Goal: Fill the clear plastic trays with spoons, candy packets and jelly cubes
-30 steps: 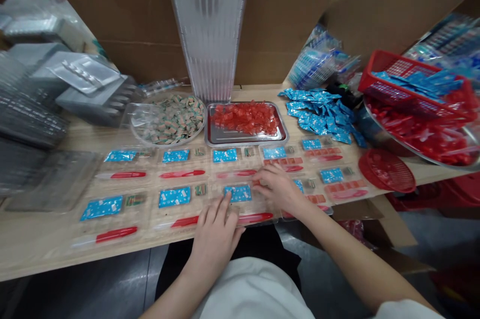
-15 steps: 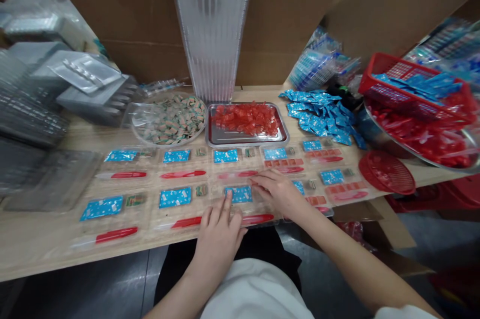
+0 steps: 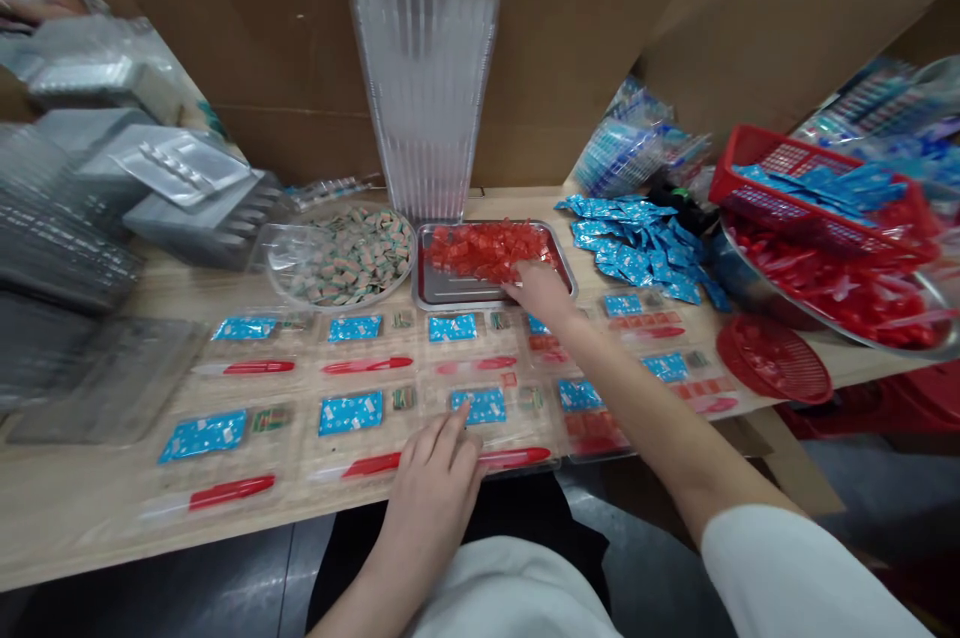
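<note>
My left hand lies with fingers stretched out over a clear plastic blister tray at the table's front. Its fingertips touch the edge of a blue printed packet, and a red pen-shaped piece shows beside the hand. My right hand reaches into a metal tray with its fingertips at a heap of small red translucent pieces. Whether those fingers hold a piece is hidden and blurred. One small red square lies in a clear tray between my hands.
Several filled blister trays stand in two rows. Behind are a round dish of small striped packets, a pile of blue packets and a tall clear stack. A red basket rests over a metal bowl at right; plastic stacks stand left.
My right hand has moved from the clear trays up and back to the red pieces in the metal tray. My left hand stays nearly where it was.
</note>
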`<action>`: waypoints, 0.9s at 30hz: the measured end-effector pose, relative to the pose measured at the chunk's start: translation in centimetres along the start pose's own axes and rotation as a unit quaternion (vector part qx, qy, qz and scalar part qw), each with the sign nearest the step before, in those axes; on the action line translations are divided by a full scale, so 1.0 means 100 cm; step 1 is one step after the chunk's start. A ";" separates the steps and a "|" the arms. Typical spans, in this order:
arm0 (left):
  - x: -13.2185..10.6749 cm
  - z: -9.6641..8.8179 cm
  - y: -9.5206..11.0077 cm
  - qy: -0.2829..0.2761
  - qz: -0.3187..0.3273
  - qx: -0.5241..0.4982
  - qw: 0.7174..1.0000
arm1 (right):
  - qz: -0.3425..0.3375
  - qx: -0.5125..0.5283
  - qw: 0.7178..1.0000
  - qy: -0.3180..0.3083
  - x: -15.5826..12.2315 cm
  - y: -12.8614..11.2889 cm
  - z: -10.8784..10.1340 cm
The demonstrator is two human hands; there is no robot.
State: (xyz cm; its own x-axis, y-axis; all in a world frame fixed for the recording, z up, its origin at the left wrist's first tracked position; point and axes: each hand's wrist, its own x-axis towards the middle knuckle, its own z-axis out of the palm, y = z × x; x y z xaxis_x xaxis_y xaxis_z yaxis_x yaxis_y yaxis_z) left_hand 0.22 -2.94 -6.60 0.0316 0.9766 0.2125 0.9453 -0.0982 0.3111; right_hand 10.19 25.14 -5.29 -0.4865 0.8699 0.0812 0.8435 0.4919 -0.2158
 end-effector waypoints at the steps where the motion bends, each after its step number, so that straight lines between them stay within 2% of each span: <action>1: 0.000 0.000 0.000 0.002 -0.002 -0.004 1.000 | 0.007 -0.012 1.000 -0.003 0.009 -0.003 0.005; 3: -0.001 0.000 -0.002 0.005 -0.002 -0.012 1.000 | 0.014 -0.017 1.000 0.000 0.017 -0.005 0.009; 5: -0.001 -0.001 -0.004 0.007 0.001 -0.023 1.000 | 0.020 0.004 1.000 0.004 0.010 -0.002 0.006; 7: 0.000 -0.001 -0.007 0.008 0.004 -0.039 0.999 | 0.018 0.097 0.995 0.004 -0.013 0.000 -0.003; 10: 0.000 0.001 -0.011 0.001 -0.004 -0.060 0.998 | -0.021 0.289 0.957 -0.009 -0.062 -0.007 -0.012; 13: -0.001 0.003 -0.013 -0.010 -0.020 -0.074 0.997 | -0.088 0.324 0.942 0.003 -0.106 -0.024 -0.008; 16: 0.000 -0.002 -0.010 -0.010 -0.064 -0.164 0.984 | -0.099 0.327 0.940 0.021 -0.132 -0.036 -0.005; 17: 0.003 -0.006 -0.008 -0.003 -0.096 -0.226 0.969 | -0.097 0.342 0.934 0.024 -0.136 -0.038 -0.007; 18: 0.007 -0.011 -0.006 0.002 -0.137 -0.306 0.942 | -0.103 0.362 0.926 0.023 -0.138 -0.040 -0.010; 19: 0.011 -0.016 -0.004 0.002 -0.181 -0.400 0.898 | -0.114 0.383 0.917 0.019 -0.140 -0.042 -0.015; 22: 0.029 -0.029 0.001 -0.025 -0.278 -0.650 0.706 | -0.168 0.416 0.893 -0.001 -0.144 -0.049 -0.029; 23: 0.035 -0.032 0.003 -0.025 -0.293 -0.692 0.660 | -0.180 0.412 0.893 -0.003 -0.146 -0.053 -0.032; 24: 0.039 -0.034 0.004 -0.013 -0.304 -0.710 0.635 | -0.186 0.400 0.898 -0.001 -0.149 -0.056 -0.034; 25: 0.043 -0.034 0.005 0.007 -0.313 -0.713 0.628 | -0.190 0.380 0.905 0.004 -0.152 -0.060 -0.035; 27: 0.046 -0.033 0.007 0.046 -0.322 -0.697 0.639 | -0.202 0.333 0.921 0.023 -0.159 -0.064 -0.035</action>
State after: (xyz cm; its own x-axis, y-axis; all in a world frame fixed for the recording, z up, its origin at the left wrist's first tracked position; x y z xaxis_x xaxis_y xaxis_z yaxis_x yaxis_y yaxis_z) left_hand -0.06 0.85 -2.39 -0.2975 0.8912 -0.3423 -0.4570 0.1819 0.8707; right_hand 13.28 8.28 -1.84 -0.7067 0.6292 0.3236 0.2625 0.6579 -0.7059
